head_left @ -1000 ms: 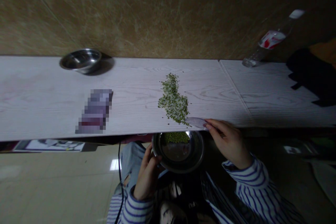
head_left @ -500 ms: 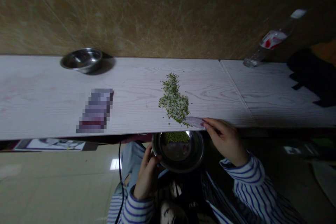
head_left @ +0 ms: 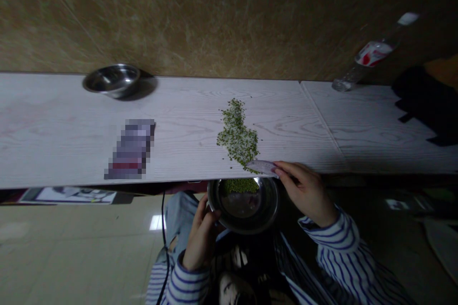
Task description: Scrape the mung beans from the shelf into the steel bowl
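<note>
My right hand (head_left: 304,190) pinches a thin translucent half-round piece (head_left: 261,167), perhaps a protractor, near the table's front edge. Its far end touches the lower part of a pile of small green beans mixed with white grains (head_left: 238,138), probably mung beans and rice. Just below the edge, my left hand (head_left: 202,231) grips the left rim of a steel bowl (head_left: 246,226), thumb on the inside. Green beans (head_left: 241,186) lie in that bowl on its table side; the tabletop hides part of its far rim.
A second steel bowl (head_left: 112,83) sits tilted by the wall at the left. Nearer lies a blurred-out flat object (head_left: 131,149). A clear plastic bottle (head_left: 372,55) and a dark bag-like item (head_left: 425,105) are at the right. A black cable (head_left: 163,228) hangs beside my leg.
The translucent piece has shifted slightly left along the pile's lower edge, with my right hand. My left hand and the bowl stay nearly where they were.
</note>
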`<state>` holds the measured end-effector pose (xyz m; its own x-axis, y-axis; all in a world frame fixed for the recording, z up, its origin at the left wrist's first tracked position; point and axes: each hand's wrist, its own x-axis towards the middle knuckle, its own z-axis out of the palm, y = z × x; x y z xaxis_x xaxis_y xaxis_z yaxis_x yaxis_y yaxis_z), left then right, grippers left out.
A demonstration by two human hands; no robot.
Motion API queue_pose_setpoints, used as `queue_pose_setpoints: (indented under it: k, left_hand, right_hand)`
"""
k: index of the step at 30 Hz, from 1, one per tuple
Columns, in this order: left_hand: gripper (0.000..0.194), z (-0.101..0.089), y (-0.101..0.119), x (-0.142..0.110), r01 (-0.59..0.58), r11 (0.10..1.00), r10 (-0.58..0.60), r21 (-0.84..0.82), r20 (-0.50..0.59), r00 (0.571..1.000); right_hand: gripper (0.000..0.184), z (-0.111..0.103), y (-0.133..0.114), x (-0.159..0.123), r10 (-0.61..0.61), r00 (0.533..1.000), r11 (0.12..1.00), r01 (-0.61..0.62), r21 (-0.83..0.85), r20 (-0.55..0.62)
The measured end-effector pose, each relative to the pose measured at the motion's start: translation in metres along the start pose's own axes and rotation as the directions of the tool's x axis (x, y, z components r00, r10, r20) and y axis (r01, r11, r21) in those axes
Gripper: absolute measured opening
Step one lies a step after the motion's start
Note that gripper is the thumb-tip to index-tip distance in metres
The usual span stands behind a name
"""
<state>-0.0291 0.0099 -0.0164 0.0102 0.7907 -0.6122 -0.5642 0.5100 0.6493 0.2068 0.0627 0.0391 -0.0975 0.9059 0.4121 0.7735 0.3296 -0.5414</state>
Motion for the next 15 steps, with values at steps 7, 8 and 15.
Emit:
queue_pose_setpoints:
  k: [7, 8, 15]
  left_hand:
    - [0.053, 0.0006, -0.0003, 0.0006, 0.014, 1.000, -0.014, 0.007, 0.012, 1.000]
    - [0.053, 0.0013, -0.0001, 0.0001, 0.014, 1.000, -0.014, 0.008, 0.008, 1.000]
    - [0.051, 0.0041, 0.0009, -0.0026, 0.008, 1.000, -0.008, 0.012, 0.016, 1.000]
  right_hand:
    - [0.018, -0.0014, -0.0040, -0.0012, -0.013, 1.000, 1.000, 0.013, -0.003, 0.027]
    - [0.018, -0.0015, -0.0044, -0.0018, -0.019, 0.999, 1.000, 0.019, -0.001, 0.027]
    - [0.018, -0.0030, -0.0097, -0.0062, -0.054, 0.998, 0.998, 0.053, 0.027, 0.029]
